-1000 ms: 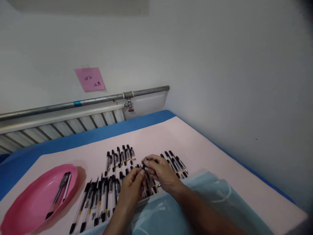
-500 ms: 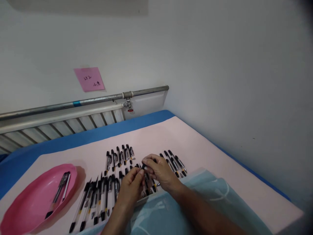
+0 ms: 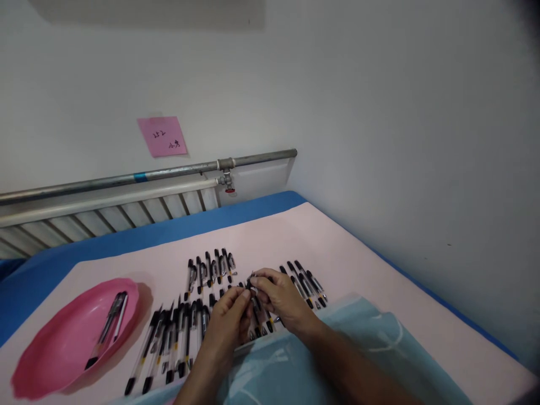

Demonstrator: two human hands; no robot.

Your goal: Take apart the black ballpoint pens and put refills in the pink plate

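My left hand (image 3: 230, 318) is closed, its thumb and forefinger pinching a small black pen part (image 3: 248, 284). My right hand (image 3: 282, 298) meets it there, with thumb and fingertips closed around the top end of the same piece. Fingers cover most of it, so its exact shape is hard to make out. Beneath and around both hands lie rows of disassembled pens: a near-left group (image 3: 185, 332), a far group (image 3: 211, 270) and a right group (image 3: 304, 284). They have clear barrels, black caps and small silver tips.
A pink plastic basin (image 3: 50, 343) at the left holds a few pens (image 3: 105, 329). Pale pink cloth (image 3: 270, 236) covers the bed over a blue sheet (image 3: 236, 211). Light blue patterned fabric (image 3: 358, 337) lies in front of me. A radiator (image 3: 139, 212) and pipe (image 3: 181, 170) run along the wall.
The view has shifted slightly, so everything sits a little further right. My hands stay together at the black pen part, with only small finger movement.
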